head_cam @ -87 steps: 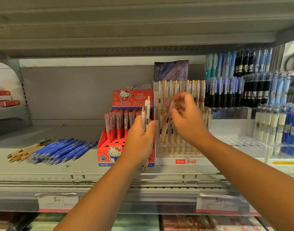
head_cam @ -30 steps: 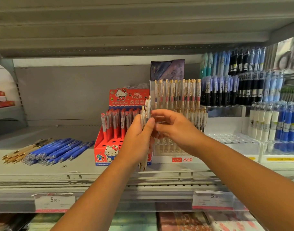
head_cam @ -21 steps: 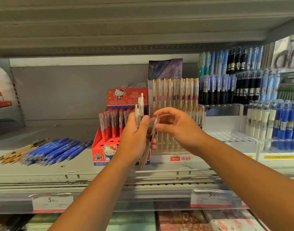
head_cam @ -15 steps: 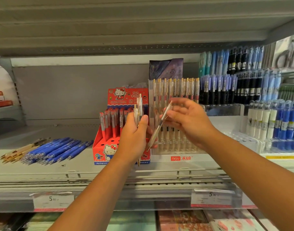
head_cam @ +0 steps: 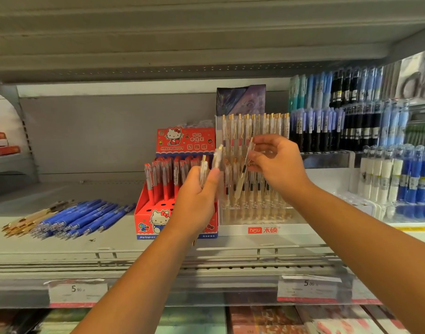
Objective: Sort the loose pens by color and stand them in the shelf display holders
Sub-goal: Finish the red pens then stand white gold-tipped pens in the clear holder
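Right hand [head_cam: 276, 165] pinches one clear gold-tipped pen [head_cam: 242, 175], tilted, before the clear display holder [head_cam: 262, 213]. Left hand [head_cam: 197, 196], left of holder, grips several similar pens [head_cam: 210, 165].

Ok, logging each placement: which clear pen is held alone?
The clear pen pinched by the right hand, tilted before the clear holder; the other pens are bunched in the left hand.

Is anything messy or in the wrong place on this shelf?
Yes. A heap of blue pens and a few gold pens lie flat on the shelf at the left, not standing in any holder. The red box beside them has empty holes in its front row.
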Demonstrator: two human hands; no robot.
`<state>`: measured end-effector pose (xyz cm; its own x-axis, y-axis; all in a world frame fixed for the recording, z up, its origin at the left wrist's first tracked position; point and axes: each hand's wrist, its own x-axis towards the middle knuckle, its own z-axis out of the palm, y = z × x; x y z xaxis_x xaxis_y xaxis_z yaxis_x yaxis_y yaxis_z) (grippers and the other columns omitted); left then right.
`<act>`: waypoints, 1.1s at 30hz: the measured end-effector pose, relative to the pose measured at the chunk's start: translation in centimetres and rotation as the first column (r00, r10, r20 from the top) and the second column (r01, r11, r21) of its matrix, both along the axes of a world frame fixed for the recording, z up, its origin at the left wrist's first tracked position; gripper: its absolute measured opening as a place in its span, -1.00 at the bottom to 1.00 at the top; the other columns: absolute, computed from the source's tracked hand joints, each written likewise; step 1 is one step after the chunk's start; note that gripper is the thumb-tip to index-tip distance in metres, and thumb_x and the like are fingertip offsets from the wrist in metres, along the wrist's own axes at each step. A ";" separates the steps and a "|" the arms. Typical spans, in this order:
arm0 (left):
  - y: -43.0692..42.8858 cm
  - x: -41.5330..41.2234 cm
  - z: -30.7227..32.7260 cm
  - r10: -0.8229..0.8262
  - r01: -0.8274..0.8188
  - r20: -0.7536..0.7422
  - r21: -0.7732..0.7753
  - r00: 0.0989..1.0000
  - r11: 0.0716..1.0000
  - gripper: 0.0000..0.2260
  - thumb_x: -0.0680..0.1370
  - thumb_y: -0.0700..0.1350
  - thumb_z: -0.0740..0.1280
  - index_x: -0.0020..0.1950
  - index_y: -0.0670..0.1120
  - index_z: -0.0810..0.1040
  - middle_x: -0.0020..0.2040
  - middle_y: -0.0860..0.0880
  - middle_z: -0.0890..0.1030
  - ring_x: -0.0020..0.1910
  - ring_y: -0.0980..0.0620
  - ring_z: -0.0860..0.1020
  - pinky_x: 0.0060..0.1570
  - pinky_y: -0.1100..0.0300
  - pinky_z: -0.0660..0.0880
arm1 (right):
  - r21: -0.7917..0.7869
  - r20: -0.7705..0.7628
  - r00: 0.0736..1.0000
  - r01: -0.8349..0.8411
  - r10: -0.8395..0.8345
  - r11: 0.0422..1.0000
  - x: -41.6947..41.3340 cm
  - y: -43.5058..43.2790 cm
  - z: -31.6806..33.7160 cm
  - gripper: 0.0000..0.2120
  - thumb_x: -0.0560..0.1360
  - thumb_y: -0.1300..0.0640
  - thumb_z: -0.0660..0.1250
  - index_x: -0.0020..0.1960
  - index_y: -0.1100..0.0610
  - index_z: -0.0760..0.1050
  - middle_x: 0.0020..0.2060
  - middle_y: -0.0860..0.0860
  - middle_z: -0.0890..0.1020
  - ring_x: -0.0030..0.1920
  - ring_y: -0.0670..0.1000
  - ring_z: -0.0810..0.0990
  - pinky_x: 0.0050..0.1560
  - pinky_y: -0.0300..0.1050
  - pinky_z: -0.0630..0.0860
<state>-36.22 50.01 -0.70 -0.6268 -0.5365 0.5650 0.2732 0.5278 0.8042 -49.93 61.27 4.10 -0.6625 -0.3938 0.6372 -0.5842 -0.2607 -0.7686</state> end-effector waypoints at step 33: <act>0.4 0.2 0.0 -0.179 0.178 -0.013 -0.050 0.984 0.983 -0.84 0.68 -0.12 0.16 0.06 0.07 0.51 -0.22 0.05 0.61 -0.36 0.04 0.54 -0.38 0.26 0.47 | 0.108 -0.011 0.991 -0.132 0.134 0.985 2.8 -0.5 -0.7 -0.88 0.55 0.13 0.37 0.08 0.02 0.55 -0.06 0.04 0.67 -0.05 0.00 0.67 -0.21 -0.14 0.65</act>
<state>-36.01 50.37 -0.75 -0.6997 -0.3891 0.5992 0.3802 0.5073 0.7733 -47.12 60.74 3.43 -0.5888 -0.5439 0.5980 -0.5638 -0.2538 -0.7860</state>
